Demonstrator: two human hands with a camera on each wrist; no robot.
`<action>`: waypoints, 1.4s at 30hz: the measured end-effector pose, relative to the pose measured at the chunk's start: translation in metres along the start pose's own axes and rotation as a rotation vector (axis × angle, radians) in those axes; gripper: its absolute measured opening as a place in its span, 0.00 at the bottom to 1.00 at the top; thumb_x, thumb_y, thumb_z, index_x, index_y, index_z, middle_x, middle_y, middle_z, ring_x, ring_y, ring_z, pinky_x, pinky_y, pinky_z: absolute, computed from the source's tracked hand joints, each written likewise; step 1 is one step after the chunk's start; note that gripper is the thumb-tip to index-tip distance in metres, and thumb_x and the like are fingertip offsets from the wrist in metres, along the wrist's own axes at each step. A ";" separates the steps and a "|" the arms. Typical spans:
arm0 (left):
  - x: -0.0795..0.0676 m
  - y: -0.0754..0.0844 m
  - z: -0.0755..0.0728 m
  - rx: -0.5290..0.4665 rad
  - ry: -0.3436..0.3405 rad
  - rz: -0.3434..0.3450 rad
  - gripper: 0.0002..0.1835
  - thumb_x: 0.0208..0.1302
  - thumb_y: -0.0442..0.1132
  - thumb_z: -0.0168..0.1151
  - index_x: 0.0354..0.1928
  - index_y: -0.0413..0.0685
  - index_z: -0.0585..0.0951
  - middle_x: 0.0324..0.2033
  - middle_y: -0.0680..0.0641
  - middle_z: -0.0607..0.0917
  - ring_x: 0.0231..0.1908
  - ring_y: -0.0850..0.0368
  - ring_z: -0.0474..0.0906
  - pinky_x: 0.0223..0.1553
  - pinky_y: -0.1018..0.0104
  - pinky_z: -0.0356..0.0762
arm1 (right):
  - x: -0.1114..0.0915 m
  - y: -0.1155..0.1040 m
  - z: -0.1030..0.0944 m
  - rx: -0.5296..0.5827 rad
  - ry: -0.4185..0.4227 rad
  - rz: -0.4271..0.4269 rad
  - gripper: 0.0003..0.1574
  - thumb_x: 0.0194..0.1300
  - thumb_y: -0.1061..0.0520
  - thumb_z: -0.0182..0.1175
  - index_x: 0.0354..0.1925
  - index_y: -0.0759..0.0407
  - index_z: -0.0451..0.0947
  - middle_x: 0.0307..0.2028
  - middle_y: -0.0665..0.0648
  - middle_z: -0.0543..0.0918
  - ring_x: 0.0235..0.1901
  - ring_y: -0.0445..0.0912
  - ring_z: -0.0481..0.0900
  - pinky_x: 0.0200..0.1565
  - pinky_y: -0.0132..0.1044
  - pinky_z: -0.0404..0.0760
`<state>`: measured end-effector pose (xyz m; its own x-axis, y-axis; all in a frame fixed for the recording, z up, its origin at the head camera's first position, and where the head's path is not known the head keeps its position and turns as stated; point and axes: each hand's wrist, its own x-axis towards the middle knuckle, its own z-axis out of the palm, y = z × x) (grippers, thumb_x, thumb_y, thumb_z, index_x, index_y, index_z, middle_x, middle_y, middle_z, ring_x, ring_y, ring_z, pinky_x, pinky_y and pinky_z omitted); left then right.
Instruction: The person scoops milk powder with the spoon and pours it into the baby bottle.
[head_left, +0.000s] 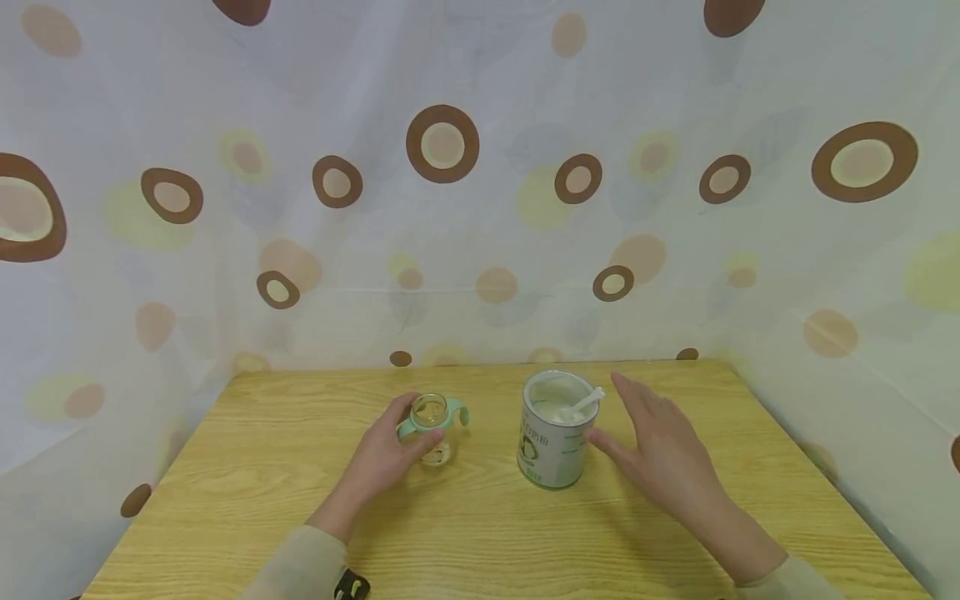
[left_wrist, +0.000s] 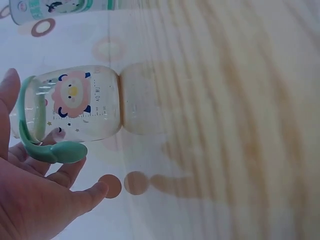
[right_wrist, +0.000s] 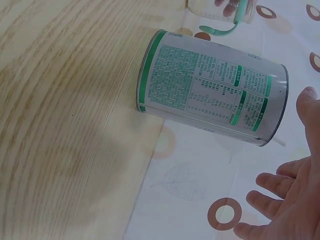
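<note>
Baby bottle [left_wrist: 82, 104] gripped by left hand [head_left: 386, 450], likely for steadiness; right hand [head_left: 667, 450] wide at three o'clock of milk-powder tin [head_left: 551, 446], near scoop [head_left: 589, 398].

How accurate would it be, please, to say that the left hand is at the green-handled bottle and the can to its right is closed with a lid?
The can is not closed: the head view shows it open, with a white scoop sticking past its rim. The left hand is at the bottle, with the can to its right.
</note>
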<state>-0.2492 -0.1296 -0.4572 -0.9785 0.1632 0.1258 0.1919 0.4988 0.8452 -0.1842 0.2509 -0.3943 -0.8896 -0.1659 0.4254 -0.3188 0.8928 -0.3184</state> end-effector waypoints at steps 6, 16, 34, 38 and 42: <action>0.000 0.000 0.002 -0.018 -0.001 0.001 0.42 0.75 0.52 0.75 0.82 0.47 0.68 0.79 0.35 0.72 0.80 0.34 0.63 0.78 0.31 0.59 | 0.006 -0.002 -0.004 0.026 0.002 0.053 0.53 0.78 0.35 0.68 0.83 0.63 0.64 0.75 0.71 0.74 0.70 0.76 0.72 0.68 0.76 0.71; 0.000 0.003 0.004 -0.055 0.002 -0.003 0.36 0.74 0.48 0.76 0.79 0.53 0.73 0.72 0.42 0.81 0.73 0.37 0.74 0.75 0.32 0.66 | 0.015 -0.003 -0.008 0.033 -0.011 0.088 0.48 0.81 0.33 0.63 0.82 0.61 0.67 0.72 0.67 0.79 0.69 0.74 0.75 0.64 0.76 0.73; -0.010 0.015 0.017 -0.143 -0.125 0.066 0.32 0.73 0.49 0.78 0.74 0.55 0.78 0.66 0.48 0.84 0.65 0.45 0.81 0.68 0.34 0.76 | 0.022 -0.006 -0.009 0.039 -0.025 0.092 0.45 0.83 0.33 0.60 0.80 0.60 0.71 0.65 0.64 0.86 0.64 0.71 0.80 0.57 0.73 0.79; -0.011 0.017 0.021 -0.128 -0.155 0.076 0.34 0.72 0.51 0.78 0.75 0.56 0.77 0.65 0.48 0.85 0.65 0.46 0.80 0.68 0.35 0.75 | 0.023 -0.006 -0.010 0.036 -0.036 0.102 0.44 0.83 0.32 0.59 0.80 0.59 0.72 0.65 0.63 0.86 0.64 0.70 0.81 0.55 0.72 0.80; -0.013 0.019 0.025 -0.120 -0.184 0.099 0.35 0.71 0.52 0.79 0.75 0.55 0.77 0.65 0.48 0.85 0.66 0.45 0.80 0.69 0.34 0.74 | 0.024 -0.006 -0.010 0.035 -0.045 0.107 0.44 0.84 0.31 0.58 0.80 0.58 0.72 0.65 0.63 0.86 0.64 0.70 0.81 0.55 0.72 0.80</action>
<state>-0.2306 -0.1006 -0.4554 -0.9230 0.3642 0.1241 0.2654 0.3692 0.8907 -0.2004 0.2458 -0.3735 -0.9328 -0.0898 0.3490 -0.2316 0.8914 -0.3896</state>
